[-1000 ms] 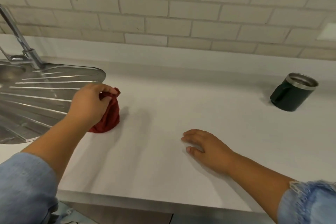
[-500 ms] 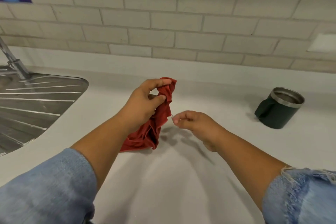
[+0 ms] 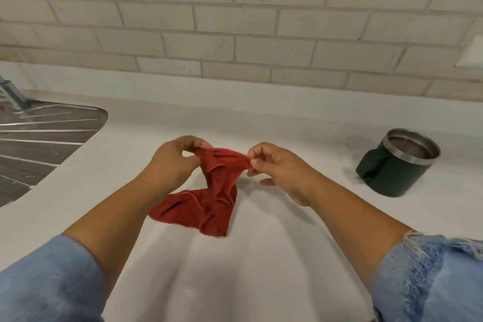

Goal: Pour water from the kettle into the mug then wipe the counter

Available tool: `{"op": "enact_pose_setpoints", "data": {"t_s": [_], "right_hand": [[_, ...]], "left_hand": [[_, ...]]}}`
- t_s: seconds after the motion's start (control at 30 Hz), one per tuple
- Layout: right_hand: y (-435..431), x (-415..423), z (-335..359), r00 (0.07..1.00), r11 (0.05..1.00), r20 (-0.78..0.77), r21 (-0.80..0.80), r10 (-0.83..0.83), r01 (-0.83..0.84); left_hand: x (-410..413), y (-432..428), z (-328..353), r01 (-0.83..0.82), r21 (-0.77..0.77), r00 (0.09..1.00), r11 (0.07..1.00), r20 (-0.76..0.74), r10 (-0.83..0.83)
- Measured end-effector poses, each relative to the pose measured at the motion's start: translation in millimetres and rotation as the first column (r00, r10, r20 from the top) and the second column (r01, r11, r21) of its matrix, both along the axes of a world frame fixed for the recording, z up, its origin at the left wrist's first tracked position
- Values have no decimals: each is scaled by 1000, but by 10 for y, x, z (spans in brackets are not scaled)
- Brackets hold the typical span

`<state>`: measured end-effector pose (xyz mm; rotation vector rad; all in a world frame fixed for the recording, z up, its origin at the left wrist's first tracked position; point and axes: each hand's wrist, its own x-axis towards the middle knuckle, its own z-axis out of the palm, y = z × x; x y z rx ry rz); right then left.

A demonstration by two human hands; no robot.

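At frame centre my left hand (image 3: 173,165) and right hand (image 3: 277,167) each pinch the red cloth's (image 3: 209,206) top edge, and its lower folds rest on the counter (image 3: 261,282). The mug (image 3: 397,162) stands at right. I see no kettle. I judge the pouring done and the wiping not yet begun.

Bright, even light — soft shadows, wide-angle bowing at edges, slight blur.

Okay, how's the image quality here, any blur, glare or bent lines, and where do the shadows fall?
Head view: the tile wall bows from the wide lens; soft arm shadows streak the counter below the red cloth; the mug rim and sink drainer show dull sheen, no harsh glare.
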<state>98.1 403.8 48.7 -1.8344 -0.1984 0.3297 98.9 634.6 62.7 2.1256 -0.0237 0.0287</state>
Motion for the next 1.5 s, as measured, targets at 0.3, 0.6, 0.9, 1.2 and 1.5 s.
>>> {"op": "enact_pose_setpoints", "data": {"t_s": [0.3, 0.6, 0.9, 1.2, 1.5], "right_hand": [[505, 61, -460, 997, 812, 75, -580, -30, 69], [396, 334, -400, 990, 915, 43, -378, -137, 143], [-308, 1311, -92, 920, 796, 266, -468, -288, 384], [-759, 1743, -169, 765, 593, 461, -486, -450, 642], [-571, 1583, -535, 987, 390, 86, -911, -136, 133]], "left_hand": [[-35, 108, -549, 10, 616, 952, 788, -247, 181], [-34, -286, -527, -26, -49, 999, 998, -42, 24], [124, -217, -478, 7, 157, 997, 988, 71, -18], [120, 61, -633, -46, 221, 998, 974, 59, 33], [37, 95, -606, -65, 224, 997, 972, 50, 55]]}}
